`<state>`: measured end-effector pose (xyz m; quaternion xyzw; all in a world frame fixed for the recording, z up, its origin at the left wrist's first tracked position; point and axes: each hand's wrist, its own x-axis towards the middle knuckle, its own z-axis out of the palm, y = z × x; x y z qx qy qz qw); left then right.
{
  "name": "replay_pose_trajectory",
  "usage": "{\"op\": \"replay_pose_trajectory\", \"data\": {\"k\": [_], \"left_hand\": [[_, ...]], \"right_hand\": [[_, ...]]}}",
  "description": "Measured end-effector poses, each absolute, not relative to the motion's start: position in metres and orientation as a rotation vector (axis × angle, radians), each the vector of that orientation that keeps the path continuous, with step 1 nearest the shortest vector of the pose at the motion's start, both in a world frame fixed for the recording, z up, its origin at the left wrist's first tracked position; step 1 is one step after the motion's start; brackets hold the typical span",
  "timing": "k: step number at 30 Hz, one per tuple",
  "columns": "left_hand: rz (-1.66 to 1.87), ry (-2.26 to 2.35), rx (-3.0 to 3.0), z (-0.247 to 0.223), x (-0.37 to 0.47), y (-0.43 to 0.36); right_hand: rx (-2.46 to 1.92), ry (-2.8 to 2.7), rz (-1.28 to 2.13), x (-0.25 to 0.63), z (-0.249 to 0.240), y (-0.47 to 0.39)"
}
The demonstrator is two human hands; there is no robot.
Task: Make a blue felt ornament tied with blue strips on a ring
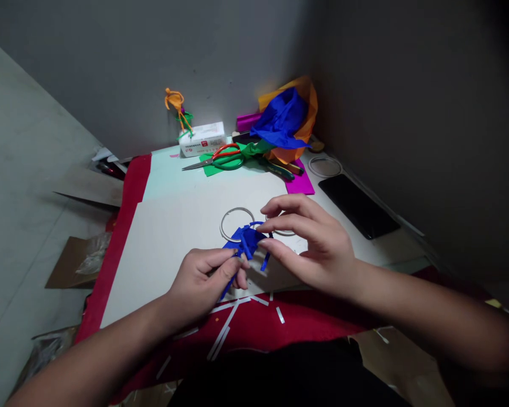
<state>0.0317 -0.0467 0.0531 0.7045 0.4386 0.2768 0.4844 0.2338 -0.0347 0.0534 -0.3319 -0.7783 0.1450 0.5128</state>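
Note:
A small blue paper figure [251, 242] with thin wrapped limbs is held over the white board [152, 254]. My left hand [214, 274] pinches its lower part between thumb and fingers, and one blue limb sticks out below the grip. My right hand [309, 240] is at the figure's right side, its thumb and fingertips at the blue paper with a gap between them; the fingers are curved and apart. Behind the figure lies a wire ring [236, 224]. A second ring is partly hidden by my right hand.
Farther back are scissors [223, 158], green-handled pliers [280, 169], blue crepe paper [282, 116] and an orange figure [175, 102] by a white box [203, 138]. A black phone [358, 204] lies at right. White strips [224, 333] are scattered on the red cloth [314, 316].

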Motion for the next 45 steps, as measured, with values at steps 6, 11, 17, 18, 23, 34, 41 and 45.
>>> {"op": "replay_pose_trajectory", "data": {"k": [6, 11, 17, 18, 23, 34, 41, 45], "left_hand": [[0.679, 1.027, 1.865, 0.048, 0.033, -0.046], [0.677, 0.982, 2.064, 0.046, 0.033, -0.045], [0.737, 0.923, 2.164, 0.044, 0.032, -0.045], [0.736, 0.923, 2.172, 0.045, 0.032, -0.045], [0.681, 0.913, 2.165, 0.048, 0.032, -0.044], [0.792, 1.139, 1.854, 0.043, 0.018, -0.033], [0.753, 1.22, 1.65, 0.044, 0.016, -0.028], [0.703, 1.257, 1.56, 0.044, 0.017, -0.023]], "right_hand": [[-0.825, -1.862, 0.311, 0.231, 0.052, -0.037], [-0.787, -1.872, 0.372, 0.232, 0.051, -0.036], [-0.74, -1.874, 0.427, 0.231, 0.051, -0.035], [-0.739, -1.872, 0.436, 0.231, 0.051, -0.035], [-0.744, -1.866, 0.575, 0.232, 0.047, -0.034], [-0.961, -2.206, 0.586, 0.235, 0.018, -0.011], [-0.976, -2.51, 0.402, 0.226, 0.0, -0.014], [-0.948, -2.44, 0.453, 0.23, 0.001, -0.009]]}}
